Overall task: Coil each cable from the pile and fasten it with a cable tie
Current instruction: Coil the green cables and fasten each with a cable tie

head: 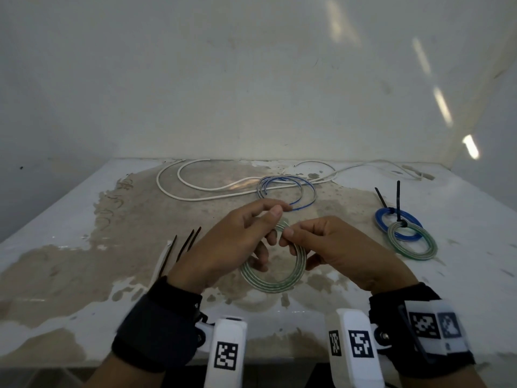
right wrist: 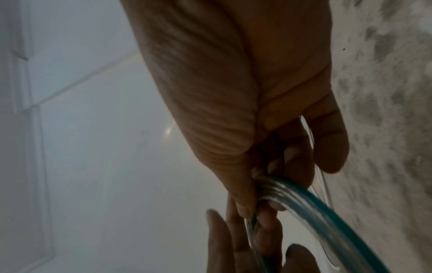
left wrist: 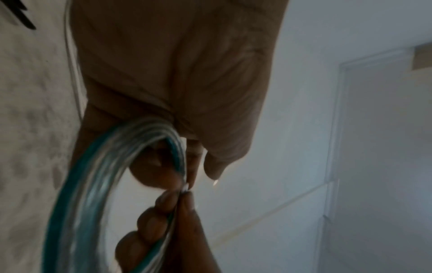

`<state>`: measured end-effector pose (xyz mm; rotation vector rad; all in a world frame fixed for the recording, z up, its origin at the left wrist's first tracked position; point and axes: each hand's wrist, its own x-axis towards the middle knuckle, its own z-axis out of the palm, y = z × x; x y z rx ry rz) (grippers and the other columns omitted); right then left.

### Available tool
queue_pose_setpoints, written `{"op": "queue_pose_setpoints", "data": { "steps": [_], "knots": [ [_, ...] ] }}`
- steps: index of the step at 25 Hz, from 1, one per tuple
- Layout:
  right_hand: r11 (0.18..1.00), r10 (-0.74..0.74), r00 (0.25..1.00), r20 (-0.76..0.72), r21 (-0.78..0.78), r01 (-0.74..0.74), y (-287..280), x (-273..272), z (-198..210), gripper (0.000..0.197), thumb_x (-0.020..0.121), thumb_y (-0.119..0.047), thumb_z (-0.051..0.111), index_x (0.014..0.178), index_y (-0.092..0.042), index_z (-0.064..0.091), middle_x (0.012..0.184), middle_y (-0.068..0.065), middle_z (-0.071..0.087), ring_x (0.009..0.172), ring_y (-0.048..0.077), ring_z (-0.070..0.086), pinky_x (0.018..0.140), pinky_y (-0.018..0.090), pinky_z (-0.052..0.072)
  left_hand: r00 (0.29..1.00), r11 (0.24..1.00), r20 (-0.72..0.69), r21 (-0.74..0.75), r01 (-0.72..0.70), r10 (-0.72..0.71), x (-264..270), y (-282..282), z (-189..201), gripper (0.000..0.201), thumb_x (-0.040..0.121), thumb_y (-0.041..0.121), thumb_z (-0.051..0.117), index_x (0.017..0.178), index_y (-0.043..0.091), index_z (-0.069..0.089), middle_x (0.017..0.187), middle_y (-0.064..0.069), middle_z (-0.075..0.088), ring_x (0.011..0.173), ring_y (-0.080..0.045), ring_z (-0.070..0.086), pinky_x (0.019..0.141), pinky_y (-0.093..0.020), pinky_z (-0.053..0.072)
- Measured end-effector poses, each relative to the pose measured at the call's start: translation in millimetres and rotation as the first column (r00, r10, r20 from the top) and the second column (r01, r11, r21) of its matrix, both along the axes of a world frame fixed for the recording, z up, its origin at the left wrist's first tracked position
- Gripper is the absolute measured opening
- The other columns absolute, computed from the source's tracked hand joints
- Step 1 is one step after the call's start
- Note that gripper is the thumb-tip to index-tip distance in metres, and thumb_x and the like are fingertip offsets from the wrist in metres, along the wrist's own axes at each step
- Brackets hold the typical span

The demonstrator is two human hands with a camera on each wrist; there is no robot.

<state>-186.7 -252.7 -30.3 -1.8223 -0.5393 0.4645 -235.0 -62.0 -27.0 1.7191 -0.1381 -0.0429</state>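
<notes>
A coil of clear green-striped cable [head: 274, 266] hangs just above the table's middle, held by both hands. My left hand [head: 269, 221] has its lower fingers curled through the coil's upper left; its thumb and forefinger are raised above it. My right hand [head: 290, 237] pinches the coil's top between thumb and fingers. In the left wrist view the coil [left wrist: 93, 184] runs under my left hand's palm to the pinch point. In the right wrist view the wound strands [right wrist: 280, 188] lie under my right thumb. No cable tie shows on this coil.
Several loose black cable ties [head: 183, 247] lie left of my left hand. A long white cable [head: 195, 189] and a loose blue and grey cable [head: 289, 189] sprawl at the back. Two tied coils, blue [head: 382, 222] and green [head: 419, 247], lie at the right.
</notes>
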Motion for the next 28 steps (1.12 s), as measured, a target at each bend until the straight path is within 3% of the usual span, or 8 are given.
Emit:
{"op": "queue_pose_setpoints", "data": {
  "steps": [3, 6, 11, 16, 21, 28],
  "knots": [
    [1.000, -0.010, 1.000, 0.015, 0.009, 0.010, 5, -1, 2, 0.028, 0.096, -0.039, 0.060, 0.095, -0.019, 0.080, 0.075, -0.007, 0.068, 0.072, 0.007, 0.062, 0.075, 0.029, 0.054, 0.989, 0.989, 0.079, 0.078, -0.128, 0.122, 4, -13, -5, 0.023, 0.100, 0.036, 0.053, 0.094, 0.024, 0.072, 0.056, 0.013, 0.051, 0.046, -0.009, 0.039, 0.049, -0.031, 0.045],
    [0.997, -0.051, 0.999, -0.010, 0.049, 0.051, 7, -3, -2, 0.030, 0.095, -0.044, 0.060, 0.099, -0.022, 0.080, 0.075, -0.009, 0.068, 0.072, 0.007, 0.063, 0.074, 0.031, 0.057, 0.969, 0.972, 0.086, 0.037, -0.234, 0.230, 6, -18, -10, 0.025, 0.101, 0.033, 0.052, 0.090, 0.018, 0.069, 0.042, 0.016, 0.046, 0.037, -0.004, 0.032, 0.044, -0.028, 0.034],
    [0.999, -0.024, 0.997, -0.071, 0.033, 0.026, 1, -9, -8, 0.024, 0.091, -0.034, 0.068, 0.101, -0.015, 0.079, 0.090, 0.003, 0.079, 0.080, 0.012, 0.075, 0.065, 0.025, 0.058, 0.922, 0.926, 0.082, -0.058, -0.374, 0.378, 14, -8, -19, 0.026, 0.100, 0.040, 0.052, 0.090, 0.024, 0.070, 0.050, 0.010, 0.033, 0.045, -0.010, 0.030, 0.042, -0.025, 0.033],
    [0.997, -0.054, 0.998, -0.032, 0.051, 0.056, 1, -8, -11, 0.019, 0.091, -0.030, 0.069, 0.096, -0.014, 0.078, 0.089, 0.005, 0.079, 0.079, 0.012, 0.074, 0.064, 0.023, 0.054, 0.929, 0.924, 0.046, -0.128, -0.360, 0.368, 15, -8, -22, 0.024, 0.096, 0.040, 0.059, 0.092, 0.018, 0.068, 0.051, 0.010, 0.034, 0.045, -0.009, 0.028, 0.041, -0.023, 0.033],
    [0.993, -0.055, 0.996, -0.067, 0.096, 0.062, 5, -11, -10, 0.018, 0.094, -0.028, 0.067, 0.105, -0.017, 0.076, 0.095, 0.003, 0.079, 0.088, 0.015, 0.077, 0.058, 0.023, 0.055, 0.921, 0.907, 0.047, -0.196, -0.372, 0.387, 18, -6, -23, 0.020, 0.095, 0.037, 0.063, 0.093, 0.017, 0.065, 0.049, 0.014, 0.036, 0.043, -0.008, 0.027, 0.039, -0.022, 0.030],
    [0.991, -0.064, 0.997, -0.052, 0.111, 0.070, 14, -10, -3, 0.017, 0.092, -0.021, 0.069, 0.107, -0.014, 0.075, 0.092, 0.007, 0.079, 0.083, 0.017, 0.076, 0.059, 0.023, 0.058, 0.928, 0.860, -0.047, -0.361, -0.361, 0.370, 17, -2, -19, 0.017, 0.098, 0.030, 0.059, 0.098, 0.014, 0.065, 0.051, 0.012, 0.032, 0.044, -0.005, 0.026, 0.035, -0.018, 0.028]
  ]
}}
